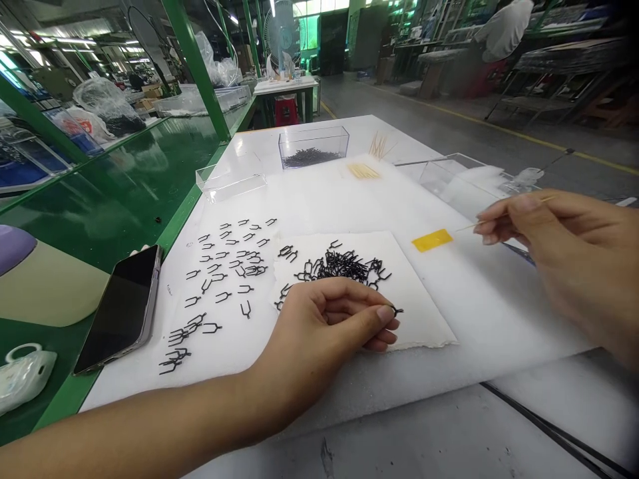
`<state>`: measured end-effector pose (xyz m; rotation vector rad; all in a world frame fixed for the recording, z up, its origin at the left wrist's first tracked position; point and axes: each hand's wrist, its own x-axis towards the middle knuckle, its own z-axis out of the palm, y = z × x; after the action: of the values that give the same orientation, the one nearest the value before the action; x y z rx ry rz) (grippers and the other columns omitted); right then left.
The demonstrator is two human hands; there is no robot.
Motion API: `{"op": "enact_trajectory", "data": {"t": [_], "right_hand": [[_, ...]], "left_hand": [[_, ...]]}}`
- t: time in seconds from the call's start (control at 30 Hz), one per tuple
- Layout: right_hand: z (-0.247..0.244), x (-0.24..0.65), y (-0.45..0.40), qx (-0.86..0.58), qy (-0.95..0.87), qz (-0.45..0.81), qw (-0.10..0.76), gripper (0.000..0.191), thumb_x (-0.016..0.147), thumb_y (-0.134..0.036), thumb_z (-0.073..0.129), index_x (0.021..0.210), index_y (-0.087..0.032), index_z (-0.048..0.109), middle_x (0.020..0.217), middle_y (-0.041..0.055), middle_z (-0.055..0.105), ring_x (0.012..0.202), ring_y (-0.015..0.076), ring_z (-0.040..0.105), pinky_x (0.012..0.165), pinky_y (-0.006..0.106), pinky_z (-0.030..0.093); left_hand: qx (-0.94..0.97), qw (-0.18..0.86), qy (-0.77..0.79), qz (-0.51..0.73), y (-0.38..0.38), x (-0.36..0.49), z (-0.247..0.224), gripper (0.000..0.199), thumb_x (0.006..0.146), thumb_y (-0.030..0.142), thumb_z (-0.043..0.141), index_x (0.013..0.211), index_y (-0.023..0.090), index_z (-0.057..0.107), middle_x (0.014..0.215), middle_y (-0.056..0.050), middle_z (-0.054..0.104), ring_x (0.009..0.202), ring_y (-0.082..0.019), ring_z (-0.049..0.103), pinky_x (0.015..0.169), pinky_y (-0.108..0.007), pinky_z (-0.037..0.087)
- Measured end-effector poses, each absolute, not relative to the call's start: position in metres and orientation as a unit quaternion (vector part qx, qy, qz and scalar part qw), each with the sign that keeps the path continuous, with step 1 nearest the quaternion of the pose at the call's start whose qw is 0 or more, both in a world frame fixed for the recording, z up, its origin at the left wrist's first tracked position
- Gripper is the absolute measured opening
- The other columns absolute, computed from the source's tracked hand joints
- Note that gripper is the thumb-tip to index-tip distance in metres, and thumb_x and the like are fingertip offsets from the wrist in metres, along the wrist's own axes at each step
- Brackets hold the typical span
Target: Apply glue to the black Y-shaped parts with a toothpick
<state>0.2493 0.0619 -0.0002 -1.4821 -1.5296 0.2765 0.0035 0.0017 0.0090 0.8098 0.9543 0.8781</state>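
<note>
My left hand [344, 316] pinches a small black forked part [398, 311] between thumb and fingertips, above the front of a white paper sheet [414, 326]. Just behind that hand, a heap of the same black forked parts [344, 265] lies on the sheet. To the right, my right hand [539, 226] is closed on a thin wooden toothpick [466, 227], its tip pointing left. Near the tip, a yellow rectangular piece [432, 240] lies flat on the white board [329, 206]. More forked parts [214, 267] are spread out singly and in clusters at the left.
A clear box of black parts [313, 150] stands at the back, with toothpicks [364, 171] beside it. A clear lid [232, 183] lies at the back left, a phone [120, 309] at the left edge. Another clear tray [464, 176] sits at the right; black cables [544, 426] run in front.
</note>
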Motion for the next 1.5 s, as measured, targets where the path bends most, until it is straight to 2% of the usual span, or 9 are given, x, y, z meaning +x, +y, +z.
{"op": "enact_trajectory", "data": {"t": [0.1,0.27,0.47,0.87,1.0,1.17,1.33,1.5], "right_hand": [[-0.005,0.254,0.076,-0.614,-0.616,0.132,0.476,0.041,0.090,-0.060,0.058,0.068,-0.026,0.066,0.075,0.0051,0.069,0.074,0.0218,0.065,0.079,0.044,0.055],[-0.017,0.260,0.088,-0.618,-0.614,0.154,0.466,0.042,0.084,-0.062,0.060,0.070,-0.024,0.071,0.068,0.0046,0.068,0.067,0.0213,0.063,0.072,0.042,0.055],[-0.015,0.259,0.087,-0.622,-0.613,0.167,0.458,0.033,0.087,-0.048,0.062,0.069,-0.022,0.070,0.068,0.0034,0.068,0.067,0.0192,0.063,0.074,0.039,0.053],[-0.012,0.256,0.081,-0.608,-0.608,0.160,0.485,0.024,0.092,-0.034,0.059,0.075,-0.022,0.071,0.072,0.0025,0.067,0.070,0.0174,0.061,0.077,0.036,0.052],[-0.006,0.251,0.074,-0.592,-0.608,0.172,0.500,0.027,0.093,-0.036,0.062,0.071,-0.023,0.069,0.075,0.0028,0.068,0.072,0.0173,0.061,0.076,0.036,0.051],[-0.007,0.246,0.060,-0.550,-0.594,0.221,0.544,0.028,0.090,-0.048,0.069,0.074,-0.026,0.075,0.073,0.0007,0.068,0.070,0.0165,0.060,0.072,0.034,0.050],[-0.010,0.228,0.037,-0.447,-0.566,0.385,0.576,0.022,0.083,-0.050,0.078,0.074,-0.030,0.080,0.073,-0.0007,0.067,0.066,0.0139,0.058,0.067,0.025,0.052],[-0.018,0.218,0.020,-0.412,-0.619,0.415,0.525,0.020,0.091,-0.050,0.069,0.082,-0.036,0.080,0.074,-0.0020,0.069,0.068,0.0162,0.061,0.066,0.025,0.054]], "left_hand": [[0.378,0.718,0.427,0.398,0.001,0.002,0.006,0.007,0.085,0.016,0.078,0.080,0.012,0.075,0.070,-0.001,0.075,0.067,-0.008,0.071,0.066,-0.012,0.060],[0.384,0.715,0.428,0.398,0.000,0.003,0.006,0.007,0.085,0.018,0.078,0.081,0.013,0.075,0.074,-0.002,0.076,0.071,-0.009,0.073,0.070,-0.014,0.061],[0.379,0.708,0.446,0.394,0.001,0.004,0.008,0.005,0.085,0.012,0.075,0.080,0.014,0.076,0.073,-0.001,0.076,0.073,-0.010,0.073,0.072,-0.015,0.061],[0.366,0.717,0.455,0.382,0.001,0.004,0.011,0.006,0.084,0.010,0.073,0.080,0.013,0.075,0.069,-0.001,0.074,0.068,-0.009,0.072,0.068,-0.014,0.060],[0.371,0.712,0.462,0.376,0.002,0.002,0.009,0.003,0.081,0.016,0.080,0.081,0.015,0.077,0.073,-0.002,0.076,0.072,-0.010,0.073,0.071,-0.014,0.059],[0.382,0.711,0.444,0.390,0.001,0.001,0.007,0.022,0.074,0.035,0.089,0.080,0.016,0.079,0.073,-0.001,0.076,0.073,-0.010,0.072,0.071,-0.015,0.059],[0.361,0.716,0.442,0.402,0.002,0.004,0.010,0.020,0.066,0.026,0.093,0.075,0.016,0.078,0.067,0.001,0.075,0.066,-0.009,0.070,0.064,-0.013,0.058],[0.365,0.714,0.444,0.400,0.003,0.004,0.009,0.018,0.066,0.017,0.093,0.074,0.016,0.077,0.063,0.001,0.074,0.063,-0.009,0.069,0.063,-0.013,0.057]]}}
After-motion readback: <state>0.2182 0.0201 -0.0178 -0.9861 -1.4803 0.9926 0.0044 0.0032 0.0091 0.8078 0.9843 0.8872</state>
